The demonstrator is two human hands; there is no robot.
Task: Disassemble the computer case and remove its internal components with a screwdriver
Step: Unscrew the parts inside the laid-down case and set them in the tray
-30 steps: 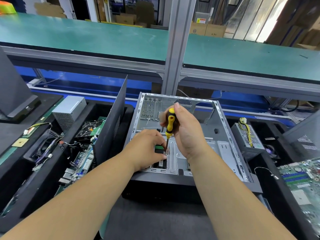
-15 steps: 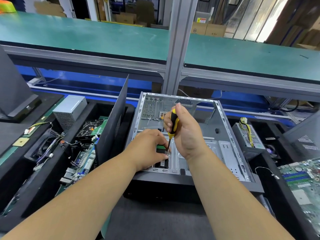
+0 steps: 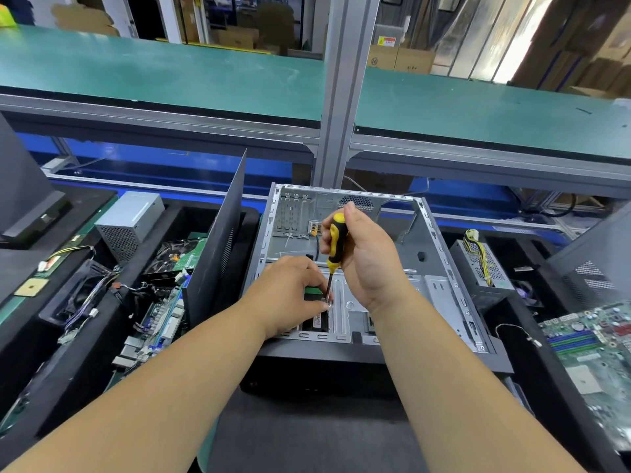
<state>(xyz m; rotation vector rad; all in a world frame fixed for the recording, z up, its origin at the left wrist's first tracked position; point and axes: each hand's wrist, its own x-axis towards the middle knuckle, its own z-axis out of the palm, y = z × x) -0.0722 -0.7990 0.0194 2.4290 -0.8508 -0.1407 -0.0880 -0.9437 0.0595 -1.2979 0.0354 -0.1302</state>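
Note:
An open grey computer case [image 3: 440,240] lies flat in front of me, mostly stripped inside. My right hand [image 3: 367,257] grips a yellow and black screwdriver [image 3: 336,242] upright, its shaft pointing down at a screw on the case floor near the front bay. My left hand [image 3: 290,291] reaches into the case beside the tip, its fingertips pinching around the screw at the shaft's end. A small green and black part [image 3: 314,291] shows under my left fingers, mostly hidden.
A detached dark side panel [image 3: 218,247] leans upright left of the case. Black bins on the left hold a grey power supply [image 3: 128,221], circuit boards and cables. On the right lie another power supply [image 3: 485,264] and a green motherboard [image 3: 590,339]. A green conveyor runs behind.
My right hand has tilted slightly and shifted up a little with the screwdriver handle. My left hand stays at the screw beside the tip.

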